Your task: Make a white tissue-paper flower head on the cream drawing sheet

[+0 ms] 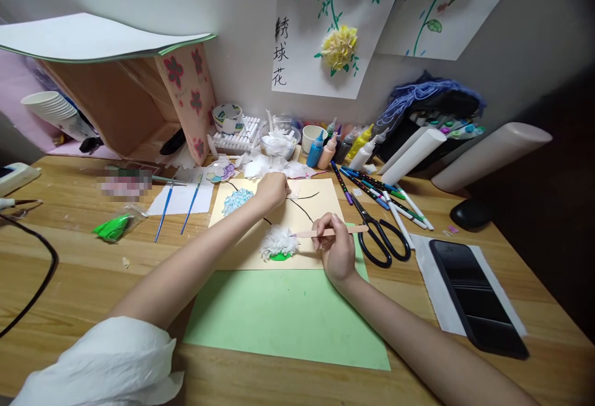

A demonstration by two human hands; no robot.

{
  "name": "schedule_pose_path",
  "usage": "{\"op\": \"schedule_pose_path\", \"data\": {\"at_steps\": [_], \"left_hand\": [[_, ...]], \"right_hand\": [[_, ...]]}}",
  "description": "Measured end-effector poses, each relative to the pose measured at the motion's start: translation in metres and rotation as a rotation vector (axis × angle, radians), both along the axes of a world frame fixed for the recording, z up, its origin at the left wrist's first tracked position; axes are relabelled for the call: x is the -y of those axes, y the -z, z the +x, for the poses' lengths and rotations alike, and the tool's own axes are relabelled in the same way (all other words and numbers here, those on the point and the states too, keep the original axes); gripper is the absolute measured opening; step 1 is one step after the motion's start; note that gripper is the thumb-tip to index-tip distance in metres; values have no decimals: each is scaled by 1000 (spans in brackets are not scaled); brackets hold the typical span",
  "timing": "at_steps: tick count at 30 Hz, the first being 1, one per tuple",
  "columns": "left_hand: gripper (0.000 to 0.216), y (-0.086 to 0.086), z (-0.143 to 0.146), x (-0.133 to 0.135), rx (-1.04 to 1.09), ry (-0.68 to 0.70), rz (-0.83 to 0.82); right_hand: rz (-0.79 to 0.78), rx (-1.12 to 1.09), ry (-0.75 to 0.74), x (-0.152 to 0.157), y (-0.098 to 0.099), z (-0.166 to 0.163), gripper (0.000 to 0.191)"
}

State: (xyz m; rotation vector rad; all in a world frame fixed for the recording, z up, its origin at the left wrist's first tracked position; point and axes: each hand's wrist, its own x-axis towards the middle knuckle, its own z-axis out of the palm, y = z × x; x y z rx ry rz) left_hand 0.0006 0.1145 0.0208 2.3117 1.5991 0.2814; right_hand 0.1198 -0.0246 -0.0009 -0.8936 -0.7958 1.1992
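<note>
My right hand [336,247] grips a flat wooden craft stick [305,233] with its fingers. The stick's tip reaches the right edge of a white ruffled paper flower [277,243], which has a green patch under it. My left hand [274,190] is closed over the far part of a cream sheet [237,251]; its fingertips are turned away, so what they hold is hidden. By the left wrist sits a blue ruffled flower [236,201] on the same sheet. Dark curved lines are drawn there. A light green sheet [288,313] lies under the cream one.
Beyond the cream sheet are torn white tissue pieces [260,164], a bowl of tissue [279,142] and paint bottles [328,150]. Black-handled scissors [379,238], several pens [372,189] and a phone [478,297] lie at right. Two thin brushes [191,204] lie at left.
</note>
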Motion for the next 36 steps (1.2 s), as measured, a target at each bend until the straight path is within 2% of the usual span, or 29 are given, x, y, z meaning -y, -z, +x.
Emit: {"op": "schedule_pose_path", "data": {"at_steps": [9, 13, 17, 23, 26, 30, 33, 36], "left_hand": [[18, -4, -12, 2, -34, 44, 62], [12, -3, -8, 6, -62, 60, 67], [19, -2, -2, 13, -73, 74, 83], [18, -3, -6, 21, 5, 97, 105], [14, -11, -11, 25, 97, 105, 117], [9, -30, -22, 38, 232, 116, 118], [5, -46, -39, 55, 317, 54, 153], [3, -57, -59, 77, 460, -47, 220]], "right_hand": [[24, 24, -16, 2, 0, 0, 39], [19, 26, -10, 1, 0, 0, 39], [14, 17, -1, 1, 2, 1, 40], [17, 16, -4, 0, 2, 0, 40], [26, 25, -4, -1, 2, -1, 40], [52, 57, -23, 1, 2, 0, 40], [82, 161, -126, 6, 2, 0, 40], [147, 356, -259, 13, 3, 0, 40]]}}
